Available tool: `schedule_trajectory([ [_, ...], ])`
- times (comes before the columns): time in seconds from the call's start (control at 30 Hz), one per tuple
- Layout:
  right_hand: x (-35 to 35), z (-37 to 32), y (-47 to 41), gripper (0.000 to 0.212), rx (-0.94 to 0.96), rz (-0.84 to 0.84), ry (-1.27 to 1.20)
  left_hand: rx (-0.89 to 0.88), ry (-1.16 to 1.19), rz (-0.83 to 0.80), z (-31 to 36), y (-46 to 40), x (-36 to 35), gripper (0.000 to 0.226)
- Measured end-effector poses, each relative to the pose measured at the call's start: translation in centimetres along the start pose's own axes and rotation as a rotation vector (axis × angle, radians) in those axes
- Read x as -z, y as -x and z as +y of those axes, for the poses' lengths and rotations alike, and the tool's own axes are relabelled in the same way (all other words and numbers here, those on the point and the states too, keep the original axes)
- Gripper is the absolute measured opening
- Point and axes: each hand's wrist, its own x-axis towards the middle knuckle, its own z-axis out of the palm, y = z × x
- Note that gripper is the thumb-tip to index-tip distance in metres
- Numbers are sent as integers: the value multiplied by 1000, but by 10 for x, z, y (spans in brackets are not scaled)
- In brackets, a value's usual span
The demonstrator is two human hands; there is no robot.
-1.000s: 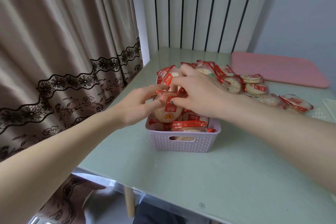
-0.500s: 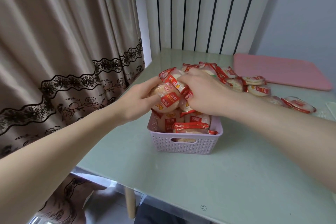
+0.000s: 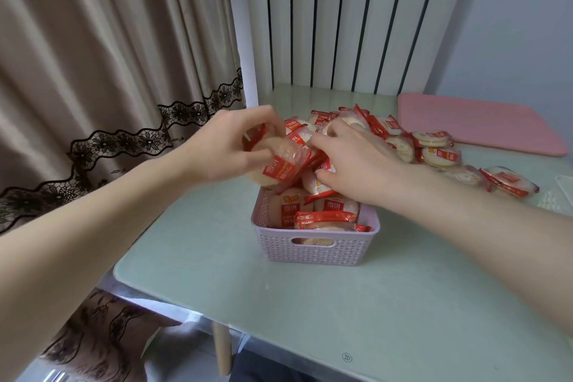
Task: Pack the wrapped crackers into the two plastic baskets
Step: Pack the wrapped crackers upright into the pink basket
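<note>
A lilac plastic basket (image 3: 313, 253) stands on the pale green table, holding several red-and-clear wrapped crackers (image 3: 325, 214) stacked on edge. My left hand (image 3: 226, 149) grips a wrapped cracker (image 3: 279, 161) lifted above the basket's far left corner. My right hand (image 3: 350, 158) lies over the packs at the basket's far end, fingers curled onto another wrapped cracker (image 3: 316, 184). A loose pile of wrapped crackers (image 3: 434, 152) spreads over the table behind and to the right. Only a corner of a clear basket (image 3: 566, 186) shows at the right edge.
A pink tray (image 3: 477, 124) lies at the back right of the table (image 3: 341, 304). A curtain hangs close on the left and a striped wall panel stands behind. The table's front edge and a wooden leg (image 3: 221, 347) are below.
Both hands have lifted from inside the basket toward its far end. The cracker in my left hand rose and tilted, and the right hand shifted right onto other packs.
</note>
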Motion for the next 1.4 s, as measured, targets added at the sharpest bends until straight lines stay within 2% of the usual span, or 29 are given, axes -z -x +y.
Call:
schedule_trajectory([
  [0.2,-2,3,-3,42,-42,-17,-69,-129,-136,-169,10,-7,-11,43],
  [0.33,-5,6,-3,43,-47,-25,-116,-168,-270,-257,24,-9,-27,34],
  [0.47,-6,7,-3,50,-58,-19,-152,-225,-432,-416,22,-5,-46,36],
  [0.6,-7,4,-1,53,-88,-32,-166,-277,-529,-246,8,2,-65,47],
  [0.73,-6,7,2,53,-94,-28,-259,-160,-504,-86,-1,3,-64,75],
  [0.9,-4,5,2,53,-109,-45,-280,8,-341,-137,-12,-2,-57,104],
  [1.03,-3,4,3,51,-125,-45,-338,64,-415,-199,-13,-6,-65,119],
  [1.2,-4,1,4,52,-158,-38,-343,68,-394,-231,-12,-12,-66,117],
  [1.4,-4,-3,5,49,-196,-6,-337,-60,-461,-209,-9,-9,-58,95],
])
